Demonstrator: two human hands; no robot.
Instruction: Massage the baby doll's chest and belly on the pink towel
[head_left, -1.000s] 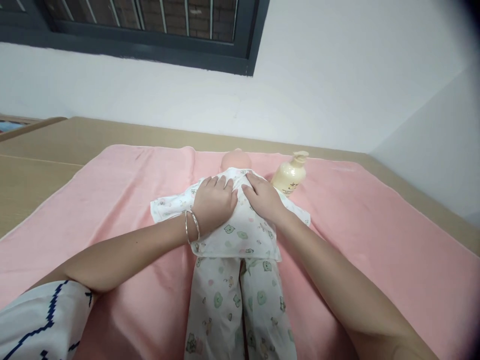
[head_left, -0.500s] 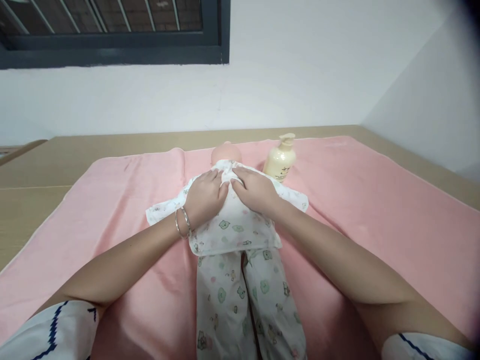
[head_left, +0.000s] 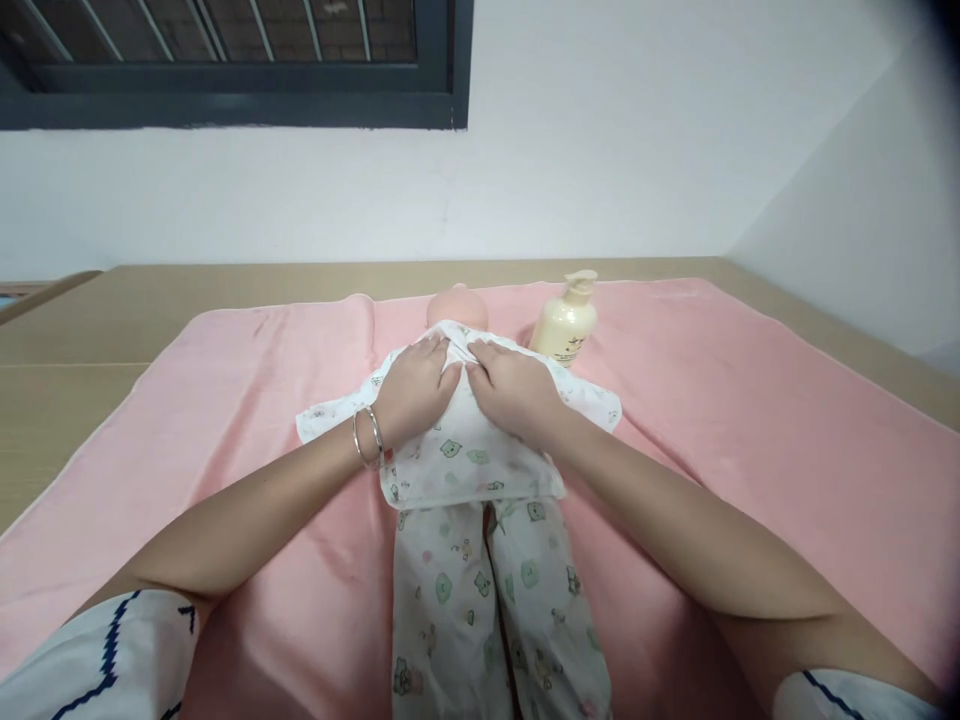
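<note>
A doll lies stretched out in front of me, the rounded pinkish head (head_left: 457,306) at the far end. It wears a white printed top (head_left: 480,465) with the sleeves spread to both sides, and matching trousers (head_left: 495,600). On the left of the chest my left hand (head_left: 418,385) rests flat on the cloth, fingers outstretched, with bangles (head_left: 367,437) round its wrist. My right hand (head_left: 514,385) lies likewise on the right side, its thumb close to the other thumb. Neither hand grips anything. The cloth is creased between them.
A cream pump bottle (head_left: 564,325) stands upright to the right of the doll's head. Under everything spreads a pink blanket (head_left: 712,400) on a wooden surface (head_left: 97,330). Behind rises a white wall (head_left: 600,140) with a dark-framed barred window (head_left: 225,105) at upper left.
The whole view has shifted slightly. Both hands stay on the doll's chest, with the fingers in nearly the same position.
</note>
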